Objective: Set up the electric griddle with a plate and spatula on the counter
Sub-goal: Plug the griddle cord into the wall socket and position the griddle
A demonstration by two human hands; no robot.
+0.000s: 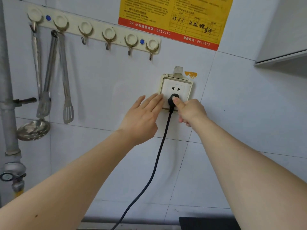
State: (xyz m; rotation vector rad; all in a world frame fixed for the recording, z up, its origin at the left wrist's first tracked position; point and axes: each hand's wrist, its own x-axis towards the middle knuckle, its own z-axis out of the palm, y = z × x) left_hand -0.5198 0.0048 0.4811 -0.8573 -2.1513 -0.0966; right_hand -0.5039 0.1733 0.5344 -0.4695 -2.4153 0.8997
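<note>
Head view: the right hand (191, 112) thumbs the black plug (172, 99) into the socket (177, 87) while the left hand (142, 113), fingers flat and spread, braces the plate edge. Push square and firm, letting the cord (159, 151) hang slack; griddle, plate and spatula for the bench aren't clearly visible.

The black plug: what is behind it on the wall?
Behind the black plug is the white wall socket; its upper two-hole outlet shows. The lower holes and prongs are covered.

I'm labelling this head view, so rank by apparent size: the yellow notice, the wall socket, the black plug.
1. Yellow notice, largest though cropped at the top.
2. Wall socket.
3. Black plug, smallest, partly hidden by the right hand.
</note>
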